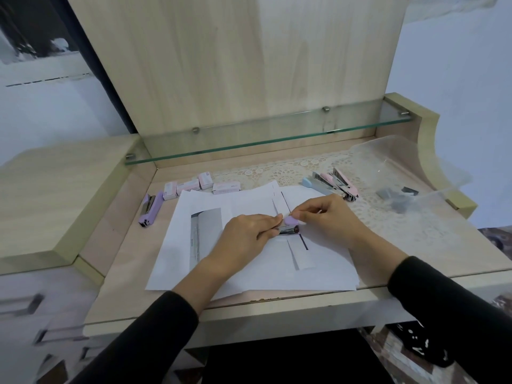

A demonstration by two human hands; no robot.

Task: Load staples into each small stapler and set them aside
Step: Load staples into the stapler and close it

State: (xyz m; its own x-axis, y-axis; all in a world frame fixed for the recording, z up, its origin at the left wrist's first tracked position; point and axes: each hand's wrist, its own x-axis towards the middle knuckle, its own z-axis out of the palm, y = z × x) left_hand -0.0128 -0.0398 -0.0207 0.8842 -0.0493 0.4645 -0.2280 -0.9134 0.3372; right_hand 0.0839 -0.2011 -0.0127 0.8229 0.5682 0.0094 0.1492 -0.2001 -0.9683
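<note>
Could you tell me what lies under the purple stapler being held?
The purple stapler is over white paper sheets that cover the desk. The left hand hides most of its body, so contact with the paper cannot be judged.

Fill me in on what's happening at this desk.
A person is working on a small purple stapler over sheets of white paper. The left hand grips its body while the right hand pinches at its top end. Another purple stapler lies open at the left, near several small staple boxes. A blue and two pink staplers sit at the back right, beside a clear plastic bag.
</note>
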